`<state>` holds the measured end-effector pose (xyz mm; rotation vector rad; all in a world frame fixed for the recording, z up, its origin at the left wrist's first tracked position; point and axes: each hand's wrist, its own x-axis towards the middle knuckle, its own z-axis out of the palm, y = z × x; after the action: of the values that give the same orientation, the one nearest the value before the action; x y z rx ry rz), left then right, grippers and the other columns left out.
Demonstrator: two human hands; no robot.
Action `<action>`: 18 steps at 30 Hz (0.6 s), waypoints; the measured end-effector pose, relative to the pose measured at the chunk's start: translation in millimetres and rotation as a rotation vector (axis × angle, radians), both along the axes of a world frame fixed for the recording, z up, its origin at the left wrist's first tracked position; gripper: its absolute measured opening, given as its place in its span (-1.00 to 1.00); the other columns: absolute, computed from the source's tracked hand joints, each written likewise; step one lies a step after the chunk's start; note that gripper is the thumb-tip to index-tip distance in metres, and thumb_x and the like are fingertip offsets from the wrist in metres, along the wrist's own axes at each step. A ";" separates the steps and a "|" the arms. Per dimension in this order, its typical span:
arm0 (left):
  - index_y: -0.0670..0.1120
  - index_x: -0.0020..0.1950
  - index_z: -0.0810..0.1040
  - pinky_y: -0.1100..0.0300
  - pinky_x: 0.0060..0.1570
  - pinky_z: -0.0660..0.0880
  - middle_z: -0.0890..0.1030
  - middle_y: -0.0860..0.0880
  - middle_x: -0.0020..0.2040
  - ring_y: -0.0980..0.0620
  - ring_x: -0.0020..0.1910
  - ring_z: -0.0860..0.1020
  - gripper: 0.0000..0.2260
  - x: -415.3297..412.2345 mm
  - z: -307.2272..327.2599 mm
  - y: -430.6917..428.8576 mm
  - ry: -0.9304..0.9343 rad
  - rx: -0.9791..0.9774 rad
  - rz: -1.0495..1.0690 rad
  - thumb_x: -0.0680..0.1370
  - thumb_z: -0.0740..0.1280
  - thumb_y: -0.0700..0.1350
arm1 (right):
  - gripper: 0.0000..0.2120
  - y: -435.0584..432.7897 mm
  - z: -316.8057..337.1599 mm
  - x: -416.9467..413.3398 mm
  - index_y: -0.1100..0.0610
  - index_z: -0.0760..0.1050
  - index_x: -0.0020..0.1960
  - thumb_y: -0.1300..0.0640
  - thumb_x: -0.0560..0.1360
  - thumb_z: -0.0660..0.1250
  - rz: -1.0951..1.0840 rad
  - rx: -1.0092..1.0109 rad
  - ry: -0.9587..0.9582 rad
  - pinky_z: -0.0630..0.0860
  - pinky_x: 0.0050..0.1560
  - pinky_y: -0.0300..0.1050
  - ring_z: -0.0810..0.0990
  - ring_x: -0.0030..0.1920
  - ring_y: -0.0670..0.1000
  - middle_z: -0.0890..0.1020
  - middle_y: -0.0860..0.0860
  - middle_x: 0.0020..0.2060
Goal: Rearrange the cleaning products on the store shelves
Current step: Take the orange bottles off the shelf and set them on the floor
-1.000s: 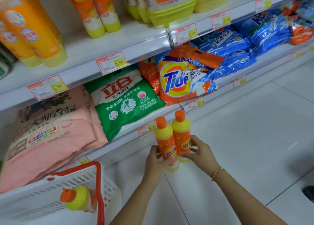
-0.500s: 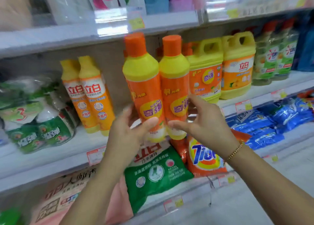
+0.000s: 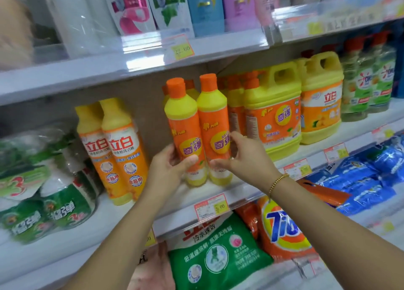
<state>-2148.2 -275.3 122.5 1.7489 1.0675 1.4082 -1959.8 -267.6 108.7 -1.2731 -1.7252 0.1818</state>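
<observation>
Your left hand grasps one 奇强 bottle, your right hand its twin, both upright at the middle shelf. 立白 bottles stand to their left, a 奇强 jug to their right, a Tide bag below.

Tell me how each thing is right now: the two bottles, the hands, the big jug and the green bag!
left bottle: upright, capped, gripped.
right bottle: upright, capped, gripped.
left hand: grips left bottle.
right hand: grips right bottle.
big jug: upright on shelf.
green bag: lying on lower shelf.
</observation>
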 end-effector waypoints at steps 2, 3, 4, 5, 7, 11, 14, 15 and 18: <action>0.11 0.08 0.50 0.29 0.06 0.55 0.62 0.13 0.04 0.22 0.04 0.60 -0.71 -3.8 -3.1 5.6 0.002 -0.032 -0.003 0.47 0.40 -0.23 | -0.49 7.2 -0.9 -3.9 0.05 0.50 0.11 -0.13 0.26 0.55 0.002 -0.014 0.023 0.48 -0.14 -0.13 0.55 -0.18 -0.06 0.61 -0.10 -0.17; 0.11 0.09 0.50 0.27 0.07 0.55 0.62 0.12 0.06 0.18 0.08 0.59 -0.71 -5.6 -4.2 8.5 -0.004 -0.049 -0.005 0.47 0.40 -0.23 | -0.48 11.4 -1.3 -6.0 0.05 0.50 0.13 -0.13 0.26 0.54 0.009 -0.032 0.033 0.51 -0.09 -0.09 0.58 -0.14 -0.02 0.64 -0.06 -0.12; 0.09 0.10 0.49 0.27 0.07 0.55 0.61 0.11 0.07 0.18 0.09 0.58 -0.71 -6.9 -4.4 11.2 -0.012 -0.066 -0.007 0.48 0.39 -0.23 | -0.49 15.3 -1.4 -8.7 0.05 0.51 0.14 -0.13 0.28 0.53 0.011 -0.054 0.037 0.53 -0.06 -0.07 0.59 -0.10 0.00 0.65 -0.04 -0.08; 0.07 0.13 0.48 0.29 0.05 0.56 0.61 0.10 0.08 0.19 0.09 0.58 -0.71 -7.7 -4.4 13.7 -0.022 -0.082 -0.006 0.48 0.39 -0.23 | -0.50 18.5 -2.3 -11.4 0.05 0.51 0.15 -0.13 0.29 0.52 0.006 -0.073 0.037 0.53 -0.04 -0.06 0.60 -0.08 0.02 0.65 -0.02 -0.06; -0.02 0.20 0.42 0.34 -0.04 0.57 0.60 0.05 0.08 0.21 0.04 0.59 -0.65 -7.2 -6.6 18.1 -0.057 -0.114 0.011 0.47 0.40 -0.26 | -0.51 23.5 -3.6 -16.3 0.05 0.50 0.15 -0.15 0.33 0.49 -0.020 -0.094 0.037 0.52 -0.05 -0.09 0.59 -0.06 0.02 0.65 0.00 -0.03; -0.14 0.24 0.36 0.39 -0.15 0.56 0.58 -0.03 0.12 0.19 0.00 0.59 -0.51 -6.9 -24.1 20.2 -0.068 -0.176 0.064 0.40 0.45 -0.37 | -0.54 20.0 -7.2 -16.6 0.07 0.49 0.18 -0.06 0.36 0.50 -0.001 -0.124 0.051 0.40 -0.14 -0.20 0.56 -0.07 -0.03 0.63 -0.02 0.01; -0.11 0.25 0.42 0.41 -0.28 0.53 0.61 0.05 -0.02 0.26 -0.18 0.62 -0.55 -8.3 -28.7 22.2 -0.012 -0.178 0.091 0.43 0.44 -0.35 | -0.56 18.3 -14.4 -12.4 0.06 0.50 0.19 0.02 0.36 0.51 0.035 -0.200 -0.030 0.40 -0.15 -0.22 0.58 -0.05 -0.02 0.64 -0.02 0.05; -0.09 0.26 0.42 0.42 -0.33 0.51 0.62 0.05 -0.06 0.25 -0.24 0.63 -0.56 -8.8 -28.4 22.7 -0.011 -0.187 0.089 0.44 0.43 -0.34 | -0.56 20.6 -15.5 -12.3 0.06 0.51 0.18 0.01 0.35 0.52 0.030 -0.219 -0.043 0.41 -0.14 -0.21 0.59 -0.05 -0.01 0.65 -0.01 0.05; -0.11 0.18 0.46 0.43 -0.38 0.49 0.61 0.03 -0.10 0.26 -0.32 0.63 -0.66 -7.7 -28.2 27.4 -0.002 -0.200 0.119 0.46 0.42 -0.31 | -0.57 36.5 -14.2 -16.1 0.10 0.54 0.15 0.00 0.34 0.53 -0.023 -0.225 -0.050 0.49 -0.04 -0.14 0.60 0.01 0.07 0.66 0.05 0.03</action>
<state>-2155.9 -248.0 94.3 1.5634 1.2834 1.3230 -1976.0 -231.1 94.5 -1.4702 -1.7694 0.3413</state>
